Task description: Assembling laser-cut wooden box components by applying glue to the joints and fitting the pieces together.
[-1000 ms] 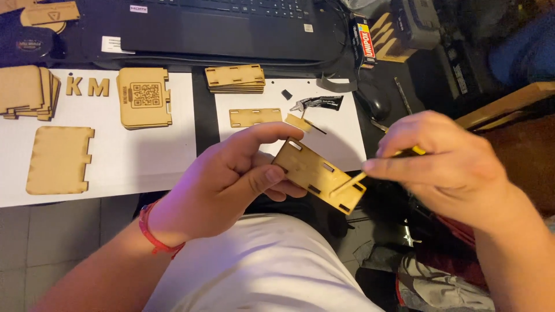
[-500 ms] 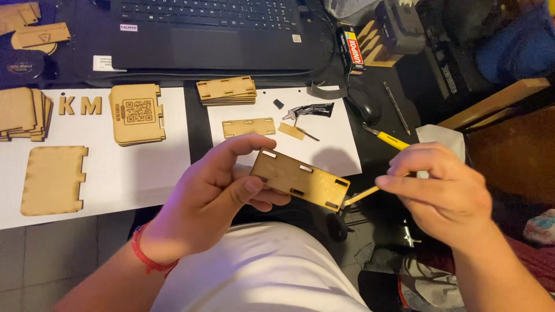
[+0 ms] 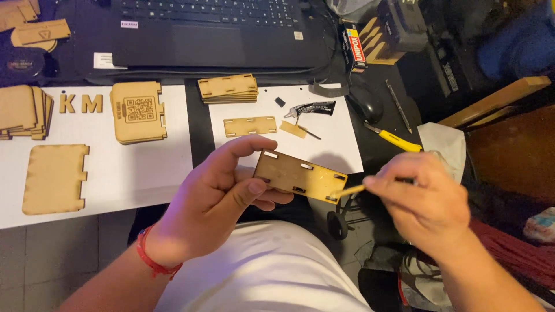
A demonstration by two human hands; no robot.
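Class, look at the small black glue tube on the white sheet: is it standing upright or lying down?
Lying down: the small black glue tube rests flat on the white paper sheet.

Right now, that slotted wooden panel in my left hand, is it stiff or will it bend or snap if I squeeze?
The wooden panel looks thin and flat, probably light and stiff, held by the left hand at one end without sagging. Its cut slots near the edges could likely crack under hard squeezing.
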